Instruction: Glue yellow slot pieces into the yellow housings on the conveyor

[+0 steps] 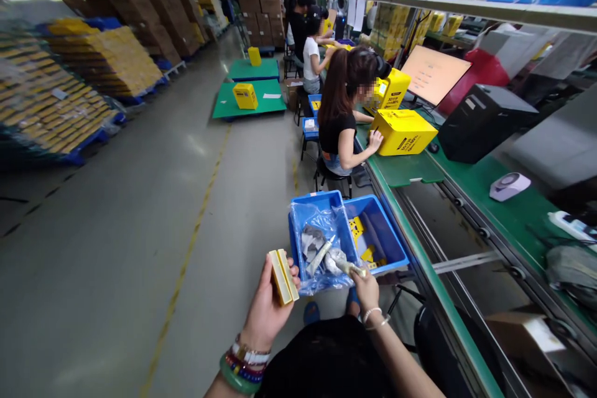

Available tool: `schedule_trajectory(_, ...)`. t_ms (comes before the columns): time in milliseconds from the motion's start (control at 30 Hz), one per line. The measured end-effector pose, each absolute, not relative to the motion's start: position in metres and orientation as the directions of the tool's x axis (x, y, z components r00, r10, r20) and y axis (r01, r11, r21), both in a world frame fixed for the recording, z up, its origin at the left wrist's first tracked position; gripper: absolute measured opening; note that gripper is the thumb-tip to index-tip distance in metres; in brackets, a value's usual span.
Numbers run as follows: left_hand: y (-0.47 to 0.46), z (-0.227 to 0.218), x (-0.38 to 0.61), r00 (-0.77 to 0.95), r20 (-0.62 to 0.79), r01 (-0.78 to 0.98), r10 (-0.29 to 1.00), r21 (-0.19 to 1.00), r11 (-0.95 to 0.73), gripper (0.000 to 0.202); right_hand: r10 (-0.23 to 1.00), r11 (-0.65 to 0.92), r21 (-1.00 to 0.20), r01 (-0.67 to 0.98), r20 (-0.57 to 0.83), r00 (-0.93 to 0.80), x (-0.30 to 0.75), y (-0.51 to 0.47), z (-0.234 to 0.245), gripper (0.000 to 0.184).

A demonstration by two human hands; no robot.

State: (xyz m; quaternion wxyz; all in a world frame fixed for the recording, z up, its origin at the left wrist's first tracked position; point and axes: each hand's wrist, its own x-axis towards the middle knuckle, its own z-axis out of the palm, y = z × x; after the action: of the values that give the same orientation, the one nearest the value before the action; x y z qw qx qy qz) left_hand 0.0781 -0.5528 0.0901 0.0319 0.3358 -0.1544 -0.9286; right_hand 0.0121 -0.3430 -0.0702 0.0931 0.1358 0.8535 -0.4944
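Observation:
My left hand [270, 305] is wrapped round a pair of small pale yellow-edged boxes [283, 278], held side by side and tilted. In my right hand [367, 291] is one end of a slim whitish tube [346, 264], pinched over the near edge of a blue bin [295, 242]. Clear plastic film [308, 286] lines that bin. Inside it lie another pale tube [321, 255] and grey and silvery wrapped pieces [311, 240]. Which kind of goods these are, I cannot tell.
A second blue bin [396, 249] with yellow pieces [357, 230] stands beside the first. At right runs a green-edged conveyor line [410, 217]. A seated co-worker [340, 112] handles a yellow carton [405, 132] ahead. Green tables [228, 99] and loaded pallets [102, 62] stand left.

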Motion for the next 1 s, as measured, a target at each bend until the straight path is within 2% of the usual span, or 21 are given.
schedule_trajectory(100,-0.553,0.093,0.085,-0.771,-0.61,-0.033,-0.185,0.328,-0.944,0.022,0.027,0.689,-0.686,0.235,-0.299,-0.954,0.014,-0.35,-0.101,0.023)
schedule_trajectory(200,-0.551,0.094,0.092,-0.761,-0.62,-0.022,-0.19,0.318,-0.948,0.022,-0.102,0.825,-0.559,0.083,-0.292,-0.951,0.016,-0.357,-0.121,0.02)
schedule_trajectory(333,-0.549,0.094,0.101,-0.745,-0.637,-0.001,-0.197,0.296,-0.955,0.021,-0.222,0.905,-0.416,-0.093,-0.275,-0.935,0.023,-0.363,-0.139,0.025)
schedule_trajectory(467,-0.55,0.095,0.107,-0.738,-0.638,-0.006,-0.22,0.332,-0.943,0.02,-0.29,0.926,-0.32,-0.2,-0.267,-0.919,0.033,-0.362,-0.151,0.03)
schedule_trajectory(600,-0.548,0.096,0.109,-0.732,-0.648,-0.025,-0.213,0.337,-0.941,0.02,-0.299,0.936,-0.271,-0.223,-0.28,-0.912,0.04,-0.361,-0.158,0.03)
schedule_trajectory(733,-0.541,0.095,0.109,-0.729,-0.659,-0.057,-0.187,0.33,-0.942,0.021,-0.266,0.944,-0.273,-0.183,-0.308,-0.913,0.044,-0.362,-0.161,0.031)
schedule_trajectory(1000,-0.532,0.088,0.11,-0.759,-0.643,-0.108,-0.103,0.28,-0.954,0.022,-0.18,0.932,-0.36,-0.037,-0.371,-0.911,0.06,-0.354,-0.167,0.061)
